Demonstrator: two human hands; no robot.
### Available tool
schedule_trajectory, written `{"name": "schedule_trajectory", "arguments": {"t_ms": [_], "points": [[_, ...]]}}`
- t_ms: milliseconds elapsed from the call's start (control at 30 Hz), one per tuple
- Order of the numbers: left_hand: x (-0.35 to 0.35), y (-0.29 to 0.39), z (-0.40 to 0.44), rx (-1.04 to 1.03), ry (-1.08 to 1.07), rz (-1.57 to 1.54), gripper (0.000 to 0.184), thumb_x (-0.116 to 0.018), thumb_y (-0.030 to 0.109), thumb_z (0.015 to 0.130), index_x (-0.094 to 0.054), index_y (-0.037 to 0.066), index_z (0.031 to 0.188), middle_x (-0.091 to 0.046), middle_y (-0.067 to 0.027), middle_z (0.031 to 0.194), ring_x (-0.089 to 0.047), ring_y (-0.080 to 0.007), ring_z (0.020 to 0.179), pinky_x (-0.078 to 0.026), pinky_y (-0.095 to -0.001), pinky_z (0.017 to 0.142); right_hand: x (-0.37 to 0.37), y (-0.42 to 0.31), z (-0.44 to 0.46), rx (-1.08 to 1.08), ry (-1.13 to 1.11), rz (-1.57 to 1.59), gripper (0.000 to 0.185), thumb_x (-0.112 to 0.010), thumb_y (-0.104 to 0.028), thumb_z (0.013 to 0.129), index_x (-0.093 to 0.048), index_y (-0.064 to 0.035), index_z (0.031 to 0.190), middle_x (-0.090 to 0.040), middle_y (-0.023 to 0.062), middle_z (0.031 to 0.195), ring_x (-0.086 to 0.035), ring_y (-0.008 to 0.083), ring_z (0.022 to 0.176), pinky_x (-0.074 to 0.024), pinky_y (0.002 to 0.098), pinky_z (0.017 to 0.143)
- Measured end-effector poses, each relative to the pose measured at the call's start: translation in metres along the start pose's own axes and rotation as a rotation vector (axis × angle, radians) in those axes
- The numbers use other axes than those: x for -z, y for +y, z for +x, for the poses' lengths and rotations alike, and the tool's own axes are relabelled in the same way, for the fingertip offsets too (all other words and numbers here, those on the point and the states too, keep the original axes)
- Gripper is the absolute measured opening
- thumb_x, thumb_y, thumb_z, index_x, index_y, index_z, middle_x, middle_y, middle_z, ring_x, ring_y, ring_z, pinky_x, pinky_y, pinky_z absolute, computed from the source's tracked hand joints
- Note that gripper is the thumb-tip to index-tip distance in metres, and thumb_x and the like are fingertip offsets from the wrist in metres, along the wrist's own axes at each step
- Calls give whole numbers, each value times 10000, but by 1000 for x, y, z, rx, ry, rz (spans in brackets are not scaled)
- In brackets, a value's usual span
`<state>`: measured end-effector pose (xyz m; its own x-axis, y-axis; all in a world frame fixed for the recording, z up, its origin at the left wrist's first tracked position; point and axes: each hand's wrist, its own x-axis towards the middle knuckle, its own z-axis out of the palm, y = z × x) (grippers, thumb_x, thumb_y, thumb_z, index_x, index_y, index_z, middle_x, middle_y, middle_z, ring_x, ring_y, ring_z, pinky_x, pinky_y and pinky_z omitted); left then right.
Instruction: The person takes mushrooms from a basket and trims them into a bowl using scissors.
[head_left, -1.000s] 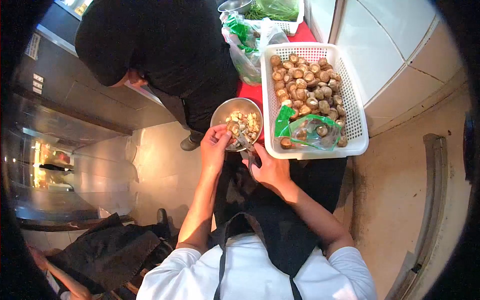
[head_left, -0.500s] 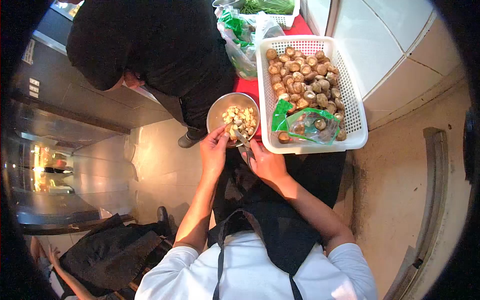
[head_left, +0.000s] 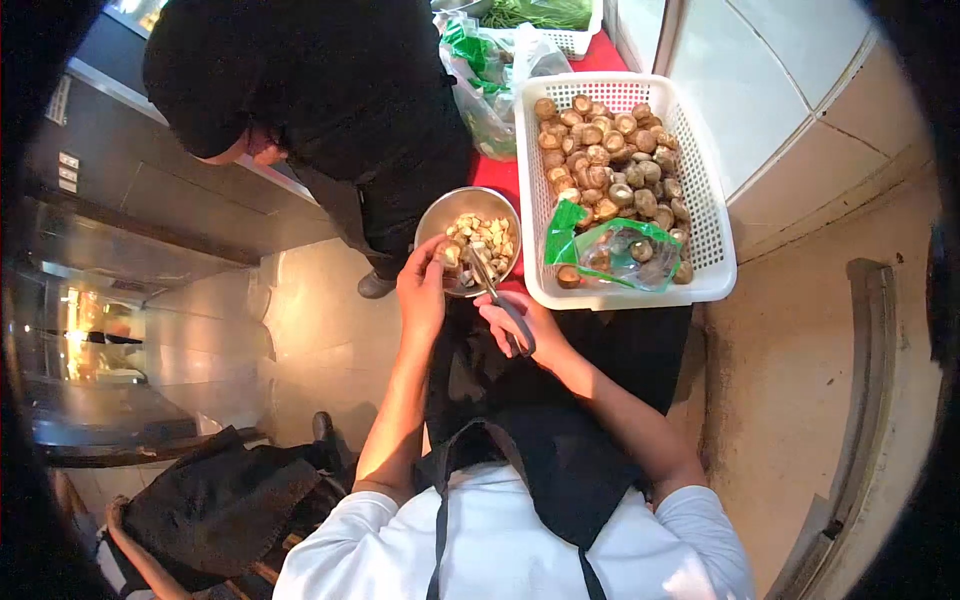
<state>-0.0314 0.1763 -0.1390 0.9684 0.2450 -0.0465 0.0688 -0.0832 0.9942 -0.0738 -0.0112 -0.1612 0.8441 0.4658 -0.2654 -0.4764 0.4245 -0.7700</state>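
Observation:
My left hand [head_left: 422, 285] pinches a shiitake mushroom [head_left: 450, 255] over the near left side of a metal bowl [head_left: 434, 218]. Cut pale mushroom pieces [head_left: 490, 232] lie inside that bowl. In my right hand [head_left: 535, 322] is a pair of scissors [head_left: 514, 330], its blades pointing up and left into the bowl beside the held mushroom. Whether the blades touch it I cannot tell. Right of the bowl, a white perforated basket [head_left: 712, 250] holds many whole shiitake mushrooms [head_left: 600, 145]. A clear and green plastic bag [head_left: 640, 262] lies on the mushrooms at its near end.
A red surface [head_left: 494, 174] runs beneath the bowl and basket. Farther back are a plastic bag [head_left: 485, 85] and a basket of green vegetables [head_left: 545, 15]. One person in black [head_left: 330, 110] bends close at the left; another person [head_left: 220, 500] is at lower left. Tiled wall [head_left: 750, 90] borders the right.
My right hand has drawn slightly down and right, showing more of the scissors and their handles. My left hand has shifted slightly up and left with the mushroom.

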Motion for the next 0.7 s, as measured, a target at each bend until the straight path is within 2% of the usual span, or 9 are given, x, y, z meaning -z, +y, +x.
{"name": "schedule_trajectory", "arguments": {"t_ms": [167, 333, 367, 467, 500, 533, 600, 667, 700], "points": [[-11, 25, 8, -10, 38, 49, 330, -557, 50, 981, -626, -18, 1296, -698, -90, 1151, -671, -117, 942, -540, -269, 806, 7, 10, 4, 19, 65, -72, 320, -762, -260, 926, -643, -19, 1102, -536, -21, 600, -495, 71, 449, -378, 230, 409], [-82, 110, 28, -240, -236, 148, 396, -657, 95, 954, -599, -32, 1325, -703, -108, 1157, -679, -136, 979, -543, -280, 828, 4, 6, -1, -21, 23, -214, 299, -754, -238, 933, -650, -29, 1119, -532, -22, 595, -491, 72, 462, -371, 240, 433], [-104, 114, 32, -344, -178, 49, 432, -708, 116, 935, -596, -32, 1325, -705, -124, 1168, -681, -151, 998, -548, -294, 833, 4, 3, -2, -4, 12, -297, 321, -759, -228, 928, -652, -33, 1159, -542, -28, 613, -489, 65, 472, -362, 236, 433], [-135, 141, 21, -464, -231, 264, 370, -684, 79, 946, -632, -13, 1301, -723, -149, 1157, -683, -178, 1027, -542, -319, 905, 16, 25, 6, 137, 15, -403, 448, -840, -341, 852, -679, -19, 1120, -632, 5, 703, -604, 109, 609, -473, 277, 554], [-142, 147, 16, -500, -322, 306, 288, -684, 84, 948, -675, -9, 1220, -739, -125, 1099, -689, -163, 993, -544, -311, 883, 21, 29, 6, 163, 65, -491, 473, -848, -339, 836, -689, -7, 1132, -694, 56, 811, -658, 136, 732, -512, 303, 643], [-148, 151, 7, -534, -413, 348, 215, -684, 89, 949, -718, -5, 1139, -756, -102, 1040, -694, -148, 960, -546, -304, 861, 16, 7, 0, 10, 58, -550, 458, -835, -317, 837, -693, -9, 1144, -723, 128, 953, -683, 196, 853, -530, 342, 744], [-167, 150, -9, -656, -602, 476, 139, -663, 52, 895, -745, -6, 991, -749, -136, 926, -724, -247, 876, -562, -361, 802, 23, 23, 6, 389, 86, -657, 445, -795, -296, 863, -671, -11, 1183, -709, 162, 1074, -668, 277, 1008, -507, 414, 903], [-183, 139, -17, -852, -785, 720, 131, -645, 25, 855, -734, -8, 946, -731, -174, 880, -725, -333, 832, -570, -408, 763, 28, 42, 18, 521, 140, -688, 425, -761, -272, 883, -649, -13, 1201, -685, 171, 1141, -631, 311, 1099, -464, 447, 981], [-192, 129, -18, -834, -839, 832, 121, -641, 18, 835, -724, 0, 922, -721, -182, 866, -717, -360, 823, -568, -427, 748, 29, 47, 19, 586, 163, -703, 415, -744, -260, 893, -639, -14, 1210, -673, 176, 1174, -613, 328, 1144, -442, 463, 1020]]}}
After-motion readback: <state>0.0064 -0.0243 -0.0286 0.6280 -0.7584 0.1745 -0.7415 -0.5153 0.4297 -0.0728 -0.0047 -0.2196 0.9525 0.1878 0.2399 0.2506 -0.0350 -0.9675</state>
